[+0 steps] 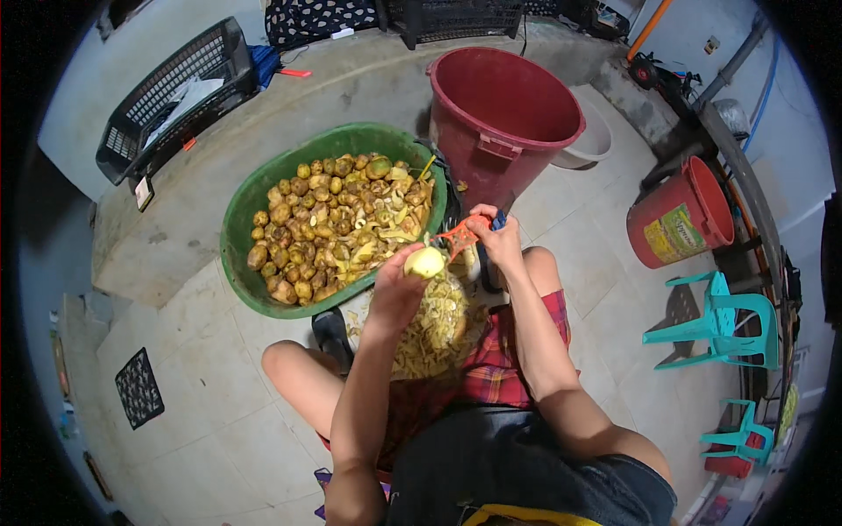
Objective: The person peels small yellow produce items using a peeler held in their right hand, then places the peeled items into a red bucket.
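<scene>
Between the fingers of my left hand (394,289) is a peeled, pale yellow potato (425,262). My right hand (500,245) is closed around an orange peeler (458,238), whose head is close to the potato's upper right. I cannot tell whether the blade touches it. Just beyond my left hand stands a green oval tub (235,263) of brown-skinned potatoes (303,232), with pale peelings (403,223) on its right side. Below my hands, between my legs, lies a heap of yellowish peelings (438,324), partly hidden by my left hand.
A large dark red tub (456,123) stands behind the green one, with a whitish basin (589,145) beside it. To the right are a red bucket (653,232) and turquoise plastic chairs (715,320). A black crate (175,105) rests on the ledge (167,237) at far left.
</scene>
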